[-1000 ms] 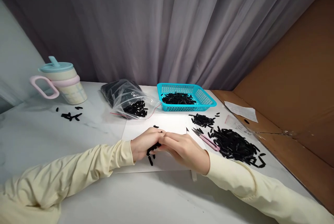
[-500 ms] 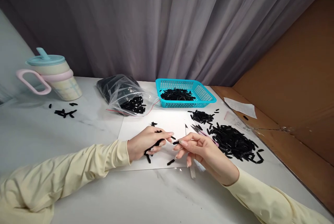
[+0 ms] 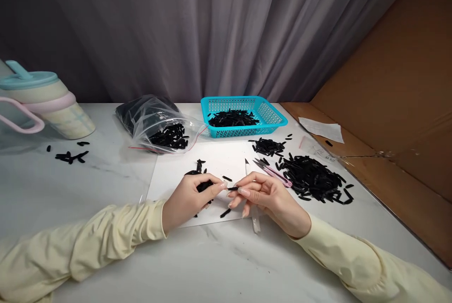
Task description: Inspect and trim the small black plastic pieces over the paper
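Note:
Between my two hands is a small black strip (image 3: 233, 189), pinched at its right end by the thumb and fingers of my right hand (image 3: 273, 199). The thumb and forefinger of my left hand (image 3: 192, 195) close on its left end. Several black pieces (image 3: 199, 167) lie on the white sheet (image 3: 160, 183) behind and under my left hand. Two loose strips rest on the sheet, one just behind the fingertips and one (image 3: 225, 212) in front. Pink-handled scissors (image 3: 277, 176) and a pen-like craft knife (image 3: 255, 223) lie by my right hand.
A blue basket (image 3: 247, 131) of black pieces stands at the back, beside an open plastic bag (image 3: 155, 124) of them. Heaps of black pieces (image 3: 314, 178) lie at the right. At the left are a cup (image 3: 67, 110) and a few loose pieces (image 3: 72, 157).
The view has shifted, so most things sit further left. My fingertips have come together at the strip, and another strip now lies on the sheet behind them.

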The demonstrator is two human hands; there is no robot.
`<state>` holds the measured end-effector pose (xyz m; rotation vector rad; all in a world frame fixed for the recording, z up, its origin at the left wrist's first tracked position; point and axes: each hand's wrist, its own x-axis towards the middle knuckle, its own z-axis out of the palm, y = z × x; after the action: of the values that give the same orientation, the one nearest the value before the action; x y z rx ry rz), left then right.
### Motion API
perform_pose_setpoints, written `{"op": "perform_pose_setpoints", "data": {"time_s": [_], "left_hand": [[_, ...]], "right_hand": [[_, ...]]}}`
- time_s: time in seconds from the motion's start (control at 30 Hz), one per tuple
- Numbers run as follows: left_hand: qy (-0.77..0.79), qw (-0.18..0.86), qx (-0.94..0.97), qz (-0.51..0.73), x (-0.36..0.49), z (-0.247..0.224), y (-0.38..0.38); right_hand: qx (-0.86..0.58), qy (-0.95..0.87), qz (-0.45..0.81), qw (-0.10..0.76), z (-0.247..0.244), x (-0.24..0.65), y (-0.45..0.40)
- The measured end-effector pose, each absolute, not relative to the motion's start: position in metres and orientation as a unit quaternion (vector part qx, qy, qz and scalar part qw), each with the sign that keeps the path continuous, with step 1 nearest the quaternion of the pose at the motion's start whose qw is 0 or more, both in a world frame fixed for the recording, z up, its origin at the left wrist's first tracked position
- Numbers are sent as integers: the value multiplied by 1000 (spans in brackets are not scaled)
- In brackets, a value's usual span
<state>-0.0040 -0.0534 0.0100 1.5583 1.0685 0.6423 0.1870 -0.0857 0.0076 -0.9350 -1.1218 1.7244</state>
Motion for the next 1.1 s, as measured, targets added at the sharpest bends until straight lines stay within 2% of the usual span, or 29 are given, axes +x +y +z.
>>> {"op": "perform_pose_setpoints", "data": {"time_s": [0.3, 0.6, 0.7, 0.9, 1.1], "left_hand": [[412, 473, 714, 310, -6, 1, -59], [394, 442, 739, 323, -5, -1, -59], [404, 464, 729, 300, -5, 3, -61], [400, 586, 663, 238, -2, 12, -62], [408, 652, 599, 222, -1, 14, -61]], "right_hand": [[-384, -474, 657, 443, 7, 185, -86], [-418, -554, 591, 411, 4, 181, -90], [-428, -645, 499, 390, 2, 181, -93], [-379, -814, 206, 388, -3, 180, -98], [-422, -798, 107, 416, -5, 179, -101]]}}
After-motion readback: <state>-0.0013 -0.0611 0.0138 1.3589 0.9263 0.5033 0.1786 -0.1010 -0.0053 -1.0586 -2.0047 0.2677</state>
